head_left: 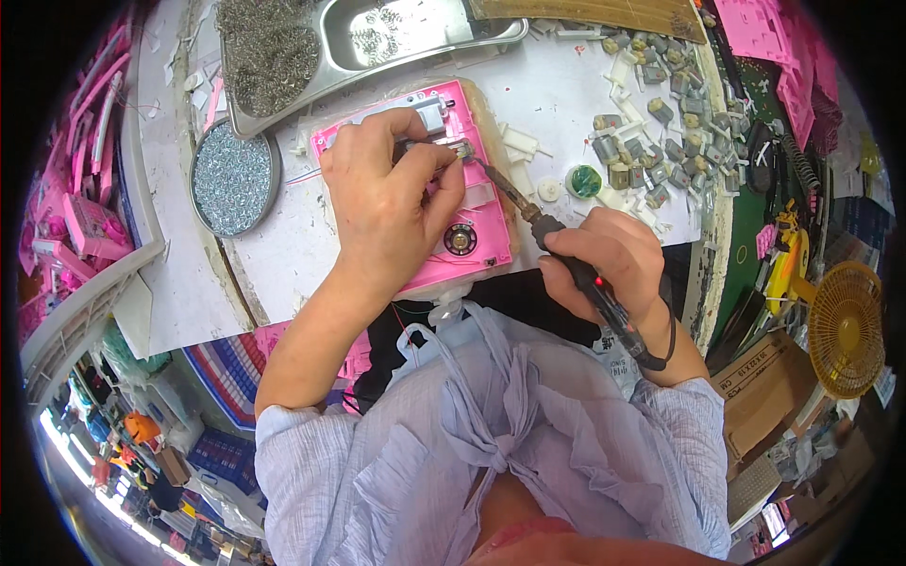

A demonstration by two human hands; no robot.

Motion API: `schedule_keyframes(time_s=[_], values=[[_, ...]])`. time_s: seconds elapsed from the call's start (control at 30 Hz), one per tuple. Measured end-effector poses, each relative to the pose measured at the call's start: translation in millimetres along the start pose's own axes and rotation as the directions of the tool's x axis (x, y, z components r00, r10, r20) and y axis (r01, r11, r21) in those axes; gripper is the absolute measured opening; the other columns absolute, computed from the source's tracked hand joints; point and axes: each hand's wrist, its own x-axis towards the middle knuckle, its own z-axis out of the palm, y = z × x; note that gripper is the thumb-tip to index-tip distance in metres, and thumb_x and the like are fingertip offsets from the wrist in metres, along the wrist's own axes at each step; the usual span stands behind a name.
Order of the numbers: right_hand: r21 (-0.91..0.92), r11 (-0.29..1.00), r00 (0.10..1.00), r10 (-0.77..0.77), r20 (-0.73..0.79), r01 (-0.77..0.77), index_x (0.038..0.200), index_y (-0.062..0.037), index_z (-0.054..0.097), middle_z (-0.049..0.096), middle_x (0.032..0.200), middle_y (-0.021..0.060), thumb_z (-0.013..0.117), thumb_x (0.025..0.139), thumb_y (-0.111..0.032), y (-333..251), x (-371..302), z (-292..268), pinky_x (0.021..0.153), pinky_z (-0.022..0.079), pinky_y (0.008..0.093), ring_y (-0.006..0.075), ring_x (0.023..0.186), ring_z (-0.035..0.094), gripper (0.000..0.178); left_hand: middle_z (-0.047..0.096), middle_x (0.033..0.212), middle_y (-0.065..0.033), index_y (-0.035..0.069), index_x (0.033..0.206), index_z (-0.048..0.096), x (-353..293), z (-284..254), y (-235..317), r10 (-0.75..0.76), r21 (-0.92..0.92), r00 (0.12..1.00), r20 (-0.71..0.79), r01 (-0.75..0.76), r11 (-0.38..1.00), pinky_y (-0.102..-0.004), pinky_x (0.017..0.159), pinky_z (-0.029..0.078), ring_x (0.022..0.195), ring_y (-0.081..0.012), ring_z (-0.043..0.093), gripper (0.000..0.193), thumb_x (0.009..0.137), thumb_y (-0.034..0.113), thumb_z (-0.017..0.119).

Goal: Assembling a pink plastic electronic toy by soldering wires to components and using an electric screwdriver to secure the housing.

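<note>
A pink plastic housing lies open on the worktable in front of me, with a small round speaker at its near end. My left hand rests over the housing, thumb and fingers pinched beside a small metal motor. Whatever sits between those fingertips is too small to make out. My right hand is wrapped round a black soldering iron with a red light on its handle. The iron's tip reaches in from the right, close to the motor; whether they touch I cannot tell.
Many small motors are heaped with white plastic parts at the right. A round dish of tiny metal pieces and a metal tray with springs stand left and behind. Pink parts fill a bin far left. A yellow fan is at right.
</note>
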Motion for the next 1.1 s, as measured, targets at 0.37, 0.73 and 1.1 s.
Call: schedule_keyframes(time_s=[0.37,0.73,1.1], values=[[0.014,1.0,0.999,-0.014,-0.034,0.015,0.099,-0.0052,0.068,0.058,0.064,0.003,0.081,0.071,0.0,5,0,-5,0.045,0.04,0.0308,0.0196,0.049,0.053,0.032,0.062,0.098,-0.0044,0.01,0.082,0.072,1,2,0,0.009,-0.012,1.0,-0.03,-0.009,1.0,-0.0405,0.076,0.038,0.087,-0.0258,0.055,0.015,0.069,0.011,0.08],[0.027,0.999,0.999,-0.017,-0.041,0.018,0.1,-0.0042,0.068,0.063,0.07,0.0038,0.081,0.071,0.0,10,3,-8,0.046,0.042,0.0304,0.0197,0.05,0.055,0.032,0.061,0.094,-0.0045,0.008,0.082,0.072,3,-1,1,0.013,-0.033,1.0,-0.024,-0.014,0.999,-0.039,0.074,0.039,0.084,-0.0248,0.054,0.014,0.071,0.009,0.08],[0.044,0.999,0.999,-0.008,-0.034,0.009,0.097,-0.0071,0.069,0.057,0.064,0.0037,0.082,0.072,-0.003,17,7,-2,0.046,0.042,0.0312,0.0207,0.05,0.055,0.029,0.059,0.088,-0.005,0.007,0.081,0.073,11,0,5,0.0,0.003,1.0,0.003,0.0,1.0,-0.0387,0.068,0.041,0.077,-0.0246,0.053,0.012,0.071,0.008,0.08]])
